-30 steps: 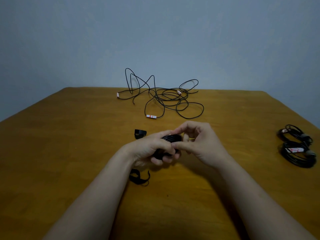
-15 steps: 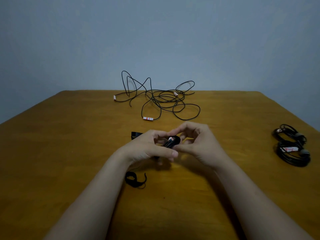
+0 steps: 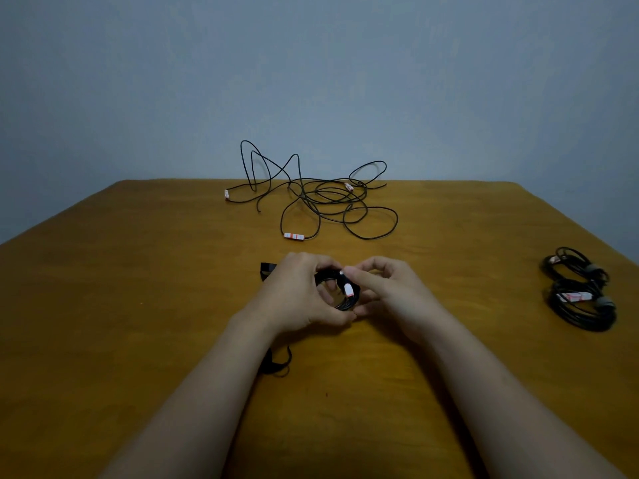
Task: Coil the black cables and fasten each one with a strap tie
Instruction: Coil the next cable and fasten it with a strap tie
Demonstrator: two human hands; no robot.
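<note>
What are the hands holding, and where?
A small coil of black cable. The left hand grips its left side; the right hand pinches its right side, by the white plug.

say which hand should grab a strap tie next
Left, probably: the far strap tie sits just beyond the left hand, the near strap tie by its forearm. The right hand pinches the coiled cable and could hold it alone.
</note>
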